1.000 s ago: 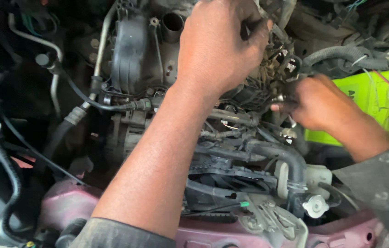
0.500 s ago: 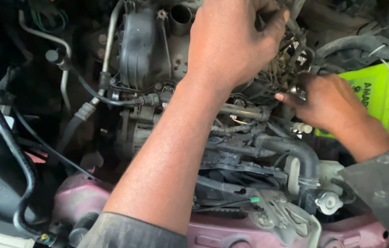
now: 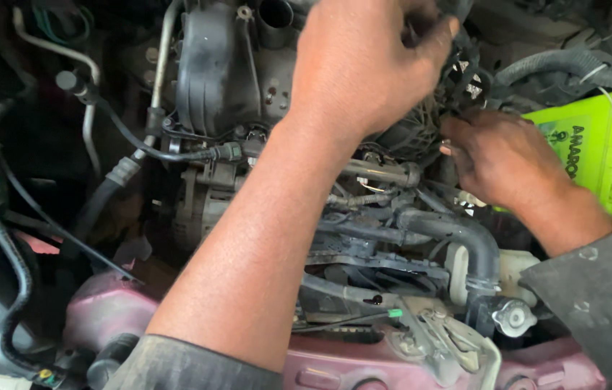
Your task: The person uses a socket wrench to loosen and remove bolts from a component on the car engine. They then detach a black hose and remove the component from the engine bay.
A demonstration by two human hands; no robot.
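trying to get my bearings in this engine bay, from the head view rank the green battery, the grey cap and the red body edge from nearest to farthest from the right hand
From the right hand:
1. Green battery, just to its right, at the wrist.
2. Grey cap, below the hand, low in the bay.
3. Red body edge, far off at the lower left, beyond the left forearm.

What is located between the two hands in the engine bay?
In the head view, a dark tangle of wiring and connectors lies between the left hand and the right hand.
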